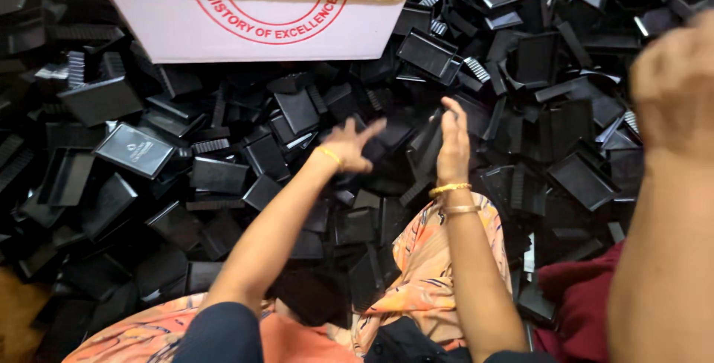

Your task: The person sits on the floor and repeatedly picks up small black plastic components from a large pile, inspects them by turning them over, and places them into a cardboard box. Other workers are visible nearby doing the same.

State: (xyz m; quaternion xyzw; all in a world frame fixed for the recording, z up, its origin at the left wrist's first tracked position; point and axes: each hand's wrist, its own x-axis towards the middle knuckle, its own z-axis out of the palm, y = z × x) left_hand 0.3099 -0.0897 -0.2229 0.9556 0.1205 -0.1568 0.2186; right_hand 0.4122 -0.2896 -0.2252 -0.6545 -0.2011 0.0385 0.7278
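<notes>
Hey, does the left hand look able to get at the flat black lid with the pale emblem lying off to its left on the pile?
Probably yes. The left hand is open, and the flat black lid lies uncovered atop the black parts pile, with nothing between them.

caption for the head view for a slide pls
Seen from above, a left hand reaches over a heap of black plastic parts while the right hand grips one, below a white carton.
</notes>
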